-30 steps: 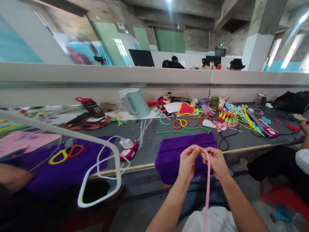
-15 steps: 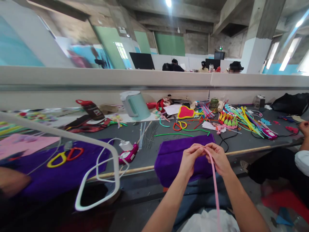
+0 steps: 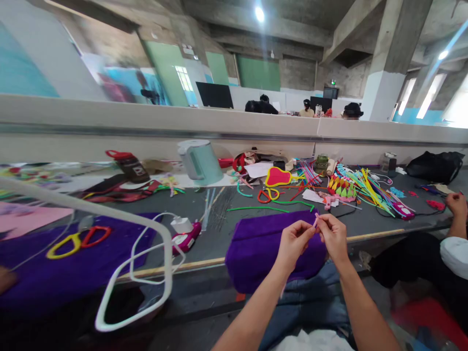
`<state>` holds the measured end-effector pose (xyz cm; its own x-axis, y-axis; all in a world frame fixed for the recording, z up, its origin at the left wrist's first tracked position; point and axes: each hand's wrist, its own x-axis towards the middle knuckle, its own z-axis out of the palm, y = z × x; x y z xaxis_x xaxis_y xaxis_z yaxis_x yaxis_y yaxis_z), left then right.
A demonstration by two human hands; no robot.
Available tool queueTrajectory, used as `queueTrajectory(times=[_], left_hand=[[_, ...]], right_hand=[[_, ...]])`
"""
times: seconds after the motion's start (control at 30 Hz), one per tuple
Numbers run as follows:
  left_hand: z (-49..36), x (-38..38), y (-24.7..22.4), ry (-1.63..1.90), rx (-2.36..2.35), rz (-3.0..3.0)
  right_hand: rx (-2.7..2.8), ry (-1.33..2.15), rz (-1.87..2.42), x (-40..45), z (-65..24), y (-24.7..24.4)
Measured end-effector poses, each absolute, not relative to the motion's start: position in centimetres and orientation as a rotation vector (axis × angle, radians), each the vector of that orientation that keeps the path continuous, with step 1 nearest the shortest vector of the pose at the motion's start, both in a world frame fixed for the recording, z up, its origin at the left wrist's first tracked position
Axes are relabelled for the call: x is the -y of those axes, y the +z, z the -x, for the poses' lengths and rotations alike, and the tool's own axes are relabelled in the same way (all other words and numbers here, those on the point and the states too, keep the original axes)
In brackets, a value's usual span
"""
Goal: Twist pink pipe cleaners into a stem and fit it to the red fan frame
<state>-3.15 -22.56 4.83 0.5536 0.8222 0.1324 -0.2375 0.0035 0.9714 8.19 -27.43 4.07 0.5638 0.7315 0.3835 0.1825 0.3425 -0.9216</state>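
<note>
My left hand [image 3: 295,240] and my right hand [image 3: 332,235] meet at the fingertips above the near edge of a purple cloth [image 3: 270,243]. Both are closed on a thin pink strip [image 3: 316,220], whose short end sticks up between the fingers. A bit of pink also shows below my left wrist. Beyond the cloth lie green stems [image 3: 258,208] and a small pair of scissors [image 3: 268,195] with red and yellow handles.
A white lamp frame [image 3: 168,263] rises at the left near a pink power strip [image 3: 186,239]. Farther back stand a kettle [image 3: 204,163] and a bottle [image 3: 131,168]. Coloured stems [image 3: 376,192] lie at the right, where another person's hand [image 3: 457,204] shows.
The long pink strip that hung down between my forearms no longer hangs there; a short end now points up from my fingertips. The view has shifted slightly.
</note>
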Motion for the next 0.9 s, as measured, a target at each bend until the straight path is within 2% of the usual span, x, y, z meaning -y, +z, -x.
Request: queueTrajectory(times=[0.17, 0.47, 0.63, 0.9], left_hand=[[3.4, 22.3, 4.8, 0.954, -0.584, -1.399], [4.6, 21.8, 5.3, 0.943, -0.604, -1.545], [4.9, 21.7, 5.8, 0.815, -0.548, -1.483], [5.3, 22.0, 6.5, 0.921, -0.566, -1.443]], right_hand=[[0.935, 0.544, 1.154, 27.6, -7.9, 4.4], [0.737, 1.117, 0.852, 28.4, -8.3, 4.9], [0.813, 1.051, 0.923, 28.7, -8.1, 5.3], [1.010, 0.982, 1.114, 28.9, -7.2, 5.4]])
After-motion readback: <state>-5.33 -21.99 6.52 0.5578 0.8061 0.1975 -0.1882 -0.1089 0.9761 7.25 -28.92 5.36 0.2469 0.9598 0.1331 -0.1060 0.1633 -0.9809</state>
